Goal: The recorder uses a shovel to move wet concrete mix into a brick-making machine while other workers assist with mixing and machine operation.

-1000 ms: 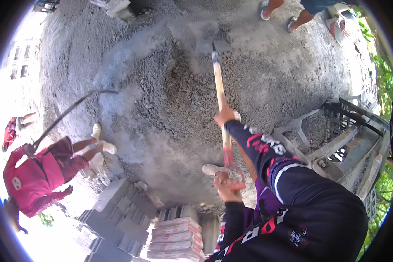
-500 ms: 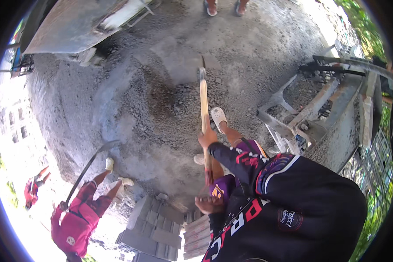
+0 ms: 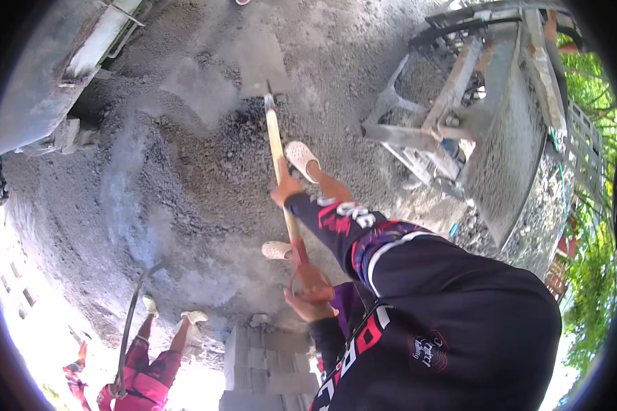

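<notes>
A shovel (image 3: 275, 140) with a pale wooden shaft and a reddish grip end lies across the middle of the view. Its flat grey blade (image 3: 264, 68) points away over grey gravel; whether it touches the ground I cannot tell. My right hand (image 3: 286, 190) is closed around the middle of the shaft. Lower down, my left hand (image 3: 310, 303) grips the handle's end. Below the blade spreads a dark patch of loose gravel and sand (image 3: 219, 154), with pale dusty powder (image 3: 127, 185) to its left. My pale clogs (image 3: 299, 159) stand beside the shaft.
A person in red (image 3: 151, 380) holds a long-handled tool (image 3: 131, 322) at lower left, with another person (image 3: 75, 377) beyond. Grey blocks (image 3: 260, 363) are stacked at the bottom. A metal frame (image 3: 445, 116) stands at right, and a large metal container (image 3: 41, 75) at upper left.
The view has shifted. The shovel blade now shows broad and flat, further up the view. My left hand has come onto the handle's end. The person in red has turned lower in the view.
</notes>
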Motion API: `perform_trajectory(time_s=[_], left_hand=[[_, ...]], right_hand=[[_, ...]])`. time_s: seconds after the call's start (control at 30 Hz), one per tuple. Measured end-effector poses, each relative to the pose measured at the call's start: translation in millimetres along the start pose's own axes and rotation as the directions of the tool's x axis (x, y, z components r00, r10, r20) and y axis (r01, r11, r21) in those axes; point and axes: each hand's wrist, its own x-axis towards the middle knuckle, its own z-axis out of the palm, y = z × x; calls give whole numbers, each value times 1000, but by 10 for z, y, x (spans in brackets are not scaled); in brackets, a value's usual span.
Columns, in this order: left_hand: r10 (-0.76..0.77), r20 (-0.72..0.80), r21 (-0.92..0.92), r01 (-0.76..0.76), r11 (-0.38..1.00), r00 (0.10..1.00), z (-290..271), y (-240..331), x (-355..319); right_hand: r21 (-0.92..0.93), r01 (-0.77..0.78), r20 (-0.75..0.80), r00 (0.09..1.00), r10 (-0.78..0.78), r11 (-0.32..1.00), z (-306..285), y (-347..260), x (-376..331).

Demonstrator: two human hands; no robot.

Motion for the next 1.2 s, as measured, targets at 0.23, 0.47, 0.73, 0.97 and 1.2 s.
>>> perform_trajectory(time_s=[0.23, 0.47, 0.73, 0.97, 1.2], left_hand=[[109, -406, 160, -47, 986, 907, -2237, 787, -249], [27, 85, 206, -44, 978, 996, -2425, 1185, 508], [-208, 125, 466, 127, 876, 970, 1683, -791, 1355], [-354, 377, 490, 141, 860, 856, 4207, -2709, 740], [-182, 383, 622, -107, 775, 906, 3523, -2233, 534]], right_hand=[[205, -170, 33, 985, 167, 964, 854, 584, -1998], [392, -191, -43, 973, 226, 900, 301, 449, -1808], [369, 43, -602, 772, 203, 928, -2050, 998, 1461], [415, 46, -586, 777, 228, 909, -4611, 1871, 3407], [440, -18, -572, 764, 296, 898, -3953, 2160, 3102]])
